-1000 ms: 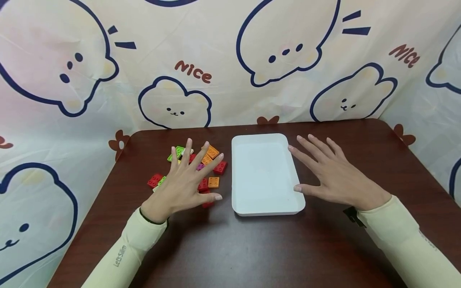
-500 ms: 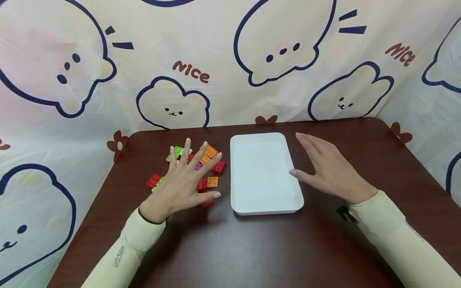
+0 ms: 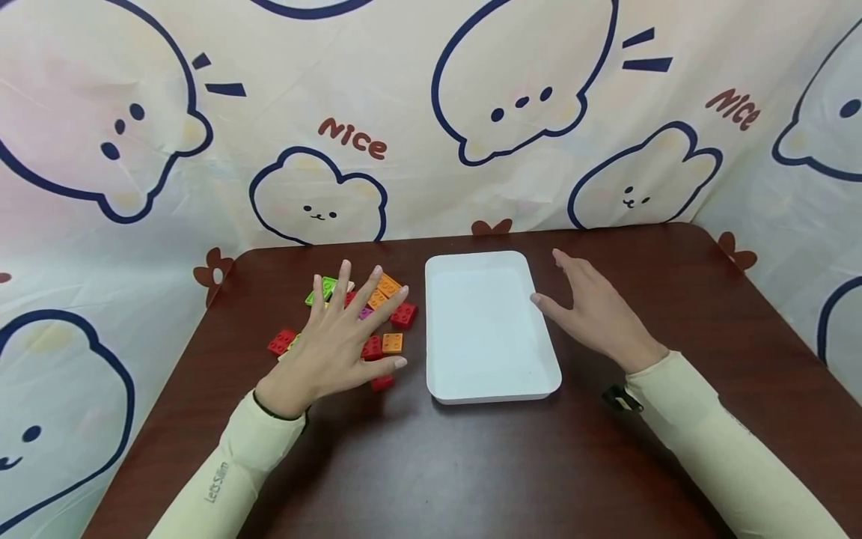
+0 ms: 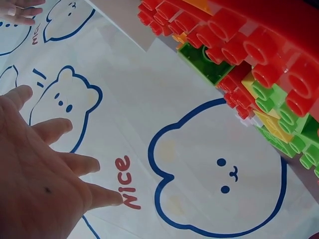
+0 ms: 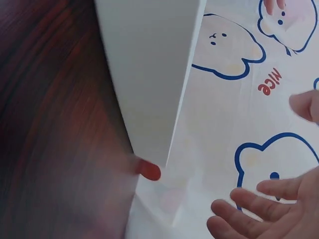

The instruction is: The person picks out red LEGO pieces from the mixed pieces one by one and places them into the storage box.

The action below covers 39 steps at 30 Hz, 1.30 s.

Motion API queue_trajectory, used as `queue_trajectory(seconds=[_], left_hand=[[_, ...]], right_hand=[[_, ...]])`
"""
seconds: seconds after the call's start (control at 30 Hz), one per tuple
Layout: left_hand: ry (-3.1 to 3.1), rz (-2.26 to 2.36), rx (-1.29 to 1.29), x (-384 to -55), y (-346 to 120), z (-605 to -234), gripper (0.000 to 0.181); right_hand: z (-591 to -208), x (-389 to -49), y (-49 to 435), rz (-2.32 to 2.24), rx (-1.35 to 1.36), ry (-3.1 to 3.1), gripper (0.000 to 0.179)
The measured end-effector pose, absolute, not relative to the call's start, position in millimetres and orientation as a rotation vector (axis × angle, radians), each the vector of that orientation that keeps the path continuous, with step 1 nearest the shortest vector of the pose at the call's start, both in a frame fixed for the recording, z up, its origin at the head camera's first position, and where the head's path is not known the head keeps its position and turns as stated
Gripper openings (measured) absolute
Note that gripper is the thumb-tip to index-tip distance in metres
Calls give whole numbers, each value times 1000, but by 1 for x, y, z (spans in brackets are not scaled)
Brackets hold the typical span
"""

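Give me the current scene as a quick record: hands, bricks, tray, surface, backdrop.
Left hand: over the bricks, fingers spread, holding nothing
Right hand: by the tray's right side, thumb toward the rim, holding nothing; contact unclear
Bricks: loose group on the person's left, partly hidden by the left hand; red, orange, green and purple among them
Tray: white, shallow, between the hands, right of the bricks
Surface: dark brown table
Backdrop: pale cloth with blue-outlined cartoon faces and "Nice" lettering
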State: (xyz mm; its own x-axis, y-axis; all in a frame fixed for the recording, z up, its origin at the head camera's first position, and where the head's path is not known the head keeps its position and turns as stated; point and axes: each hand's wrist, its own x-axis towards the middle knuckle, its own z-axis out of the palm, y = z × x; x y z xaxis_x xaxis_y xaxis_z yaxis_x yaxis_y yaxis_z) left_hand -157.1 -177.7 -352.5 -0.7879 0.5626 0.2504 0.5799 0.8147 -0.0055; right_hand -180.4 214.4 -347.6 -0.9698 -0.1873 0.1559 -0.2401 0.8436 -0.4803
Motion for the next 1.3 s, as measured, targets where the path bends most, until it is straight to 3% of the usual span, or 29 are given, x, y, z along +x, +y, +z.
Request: queue_trajectory(seconds=[0.73,0.97,1.3], left_hand=[[-2760,-89,-882,-159,-177,-351,92],[-2757,-83,-881,-158,-179,-351,92],[-2775,-96,-875,-158,-180,-351,92]], right_hand=[[-366,-223,201,1004,81,-3112,86],[-375,-225,200,1046,81,-3201,88],[-383,-227,197,1016,155,-3214,77]])
